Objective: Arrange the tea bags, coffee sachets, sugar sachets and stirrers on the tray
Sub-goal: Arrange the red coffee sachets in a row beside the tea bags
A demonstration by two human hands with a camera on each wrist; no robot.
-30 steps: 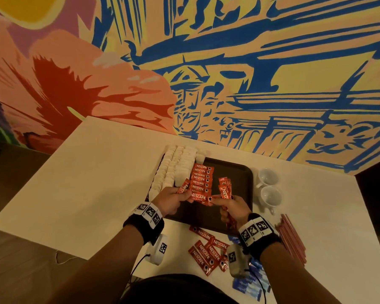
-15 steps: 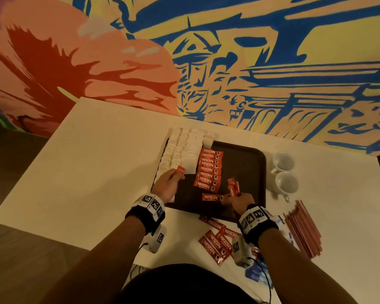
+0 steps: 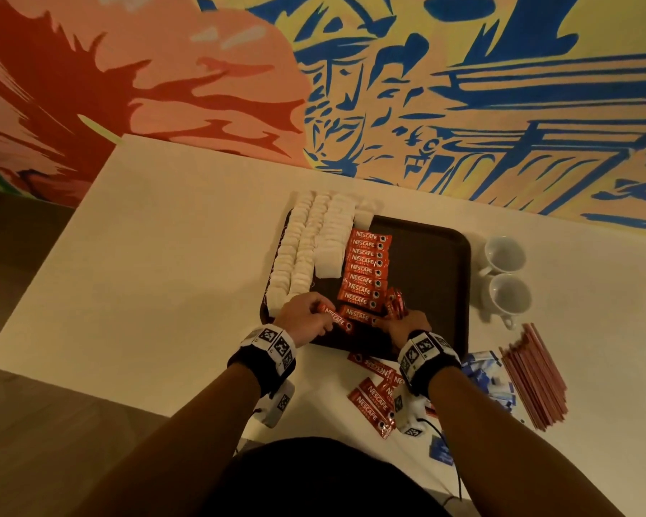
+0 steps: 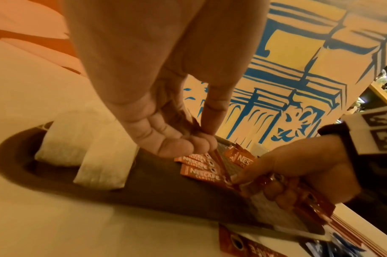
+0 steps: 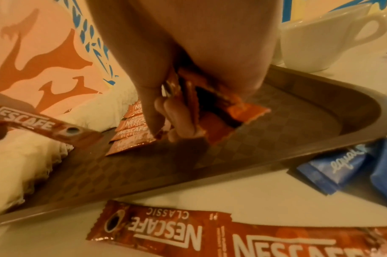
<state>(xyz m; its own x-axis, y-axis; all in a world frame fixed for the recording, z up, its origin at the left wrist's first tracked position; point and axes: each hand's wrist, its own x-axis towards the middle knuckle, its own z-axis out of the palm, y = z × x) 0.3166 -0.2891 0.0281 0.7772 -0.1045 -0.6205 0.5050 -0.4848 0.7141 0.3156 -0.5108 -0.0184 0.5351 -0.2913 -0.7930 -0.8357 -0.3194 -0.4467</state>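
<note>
While one coffee sachet (image 3: 337, 319) hangs pinched in our left hand (image 3: 303, 318) above the tray (image 3: 431, 263), our right hand (image 3: 407, 327) grips a bunch of spare sachets (image 3: 394, 302) and touches the nearest sachet of the red column (image 3: 366, 269) beside the tea bags (image 3: 308, 248). More loose sachets (image 3: 374, 401), blue sugar sachets (image 3: 489, 378) and stirrers (image 3: 534, 378) lie on the table (image 3: 165, 263) near two cups (image 3: 506, 278).

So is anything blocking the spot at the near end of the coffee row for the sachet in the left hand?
Nothing visible. The left hand holds a coffee sachet over bare tray floor just below the last sachet laid in the row; the right hand sits to the side.
</note>
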